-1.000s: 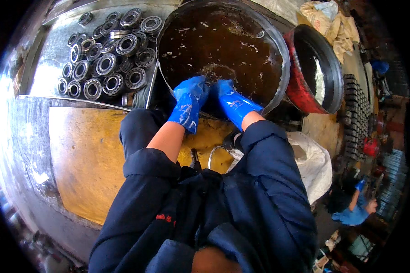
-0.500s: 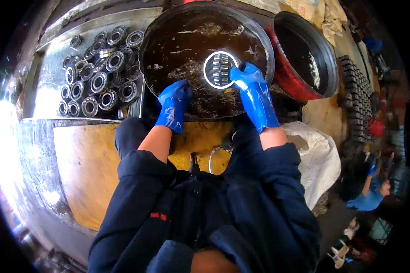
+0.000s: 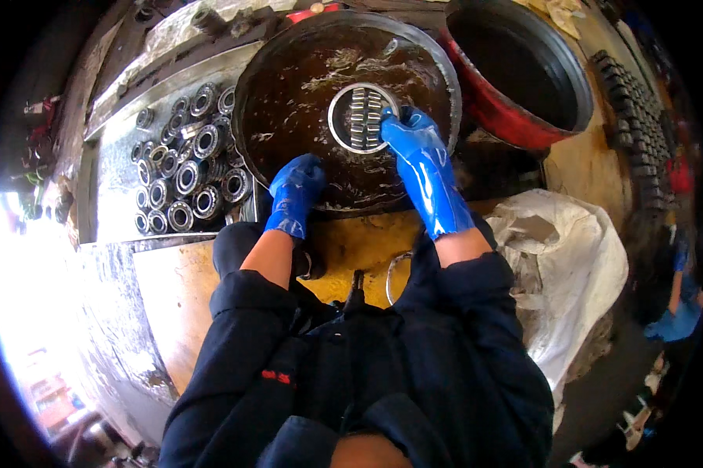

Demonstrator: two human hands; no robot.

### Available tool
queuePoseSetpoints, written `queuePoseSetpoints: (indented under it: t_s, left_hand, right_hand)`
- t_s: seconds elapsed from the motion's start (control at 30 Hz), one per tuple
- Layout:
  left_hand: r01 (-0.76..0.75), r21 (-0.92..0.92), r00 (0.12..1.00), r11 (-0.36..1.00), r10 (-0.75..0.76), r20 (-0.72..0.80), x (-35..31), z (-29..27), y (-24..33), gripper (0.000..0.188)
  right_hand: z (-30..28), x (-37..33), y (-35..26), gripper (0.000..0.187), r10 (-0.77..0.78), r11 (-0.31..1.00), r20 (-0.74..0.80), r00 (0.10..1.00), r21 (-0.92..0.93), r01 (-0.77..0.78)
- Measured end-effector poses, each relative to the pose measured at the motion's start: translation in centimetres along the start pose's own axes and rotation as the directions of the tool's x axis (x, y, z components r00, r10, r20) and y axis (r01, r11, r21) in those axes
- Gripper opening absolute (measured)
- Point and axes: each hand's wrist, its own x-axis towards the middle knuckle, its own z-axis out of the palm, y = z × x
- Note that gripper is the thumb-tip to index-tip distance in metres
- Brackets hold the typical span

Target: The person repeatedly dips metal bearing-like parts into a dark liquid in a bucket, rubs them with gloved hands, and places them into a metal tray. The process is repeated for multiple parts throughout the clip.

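A wide round pan (image 3: 244, 148) of dark, oily liquid stands in front of me. My right hand (image 3: 420, 148), in a shiny blue glove, grips a roller bearing (image 3: 366, 118) by its right edge over the pan. The bearing's pale outer ring faces up, with two rows of bright rollers inside it. My left hand (image 3: 297, 187), gloved in blue too, is curled at the pan's near left rim. Its fingertips are hidden, and whatever it holds, if anything, does not show.
Several bearings (image 3: 187, 178) lie heaped in a metal tray at the left. A red-sided drum (image 3: 499, 109) stands at the right, with a white sack (image 3: 573, 257) nearer me. Stacked dark parts (image 3: 640, 117) line the far right; a person in blue (image 3: 675, 316) is beyond.
The whole view has shifted and turned slightly. Within the pan, the bearing and my right hand sit a little further left. The streaks on the liquid have changed.
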Motion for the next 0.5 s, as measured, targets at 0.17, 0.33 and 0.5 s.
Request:
queuePoseSetpoints:
  t_s: [0.17,0.33,0.5]
  left_hand:
    - [-0.054,0.031,0.998,0.998,0.055,-0.024,0.1,0.8,-2.4,0.031]
    - [-0.046,-0.444,0.994,0.895,0.085,0.068,0.8,1.1,-1.8,0.032]
    - [0.176,-0.749,0.982,0.638,-0.065,0.175,3.4,-1.5,-0.6,0.03]
  right_hand:
    - [0.1,0.6,0.9,0.03,-0.047,0.996,-0.014,0.999,0.079,0.048]
    - [-0.8,0.7,-0.6,0.035,-0.047,0.998,-0.074,0.996,0.044,0.051]
    - [0.0,2.4,1.5,0.038,-0.028,0.999,-0.037,0.999,0.018,0.028]
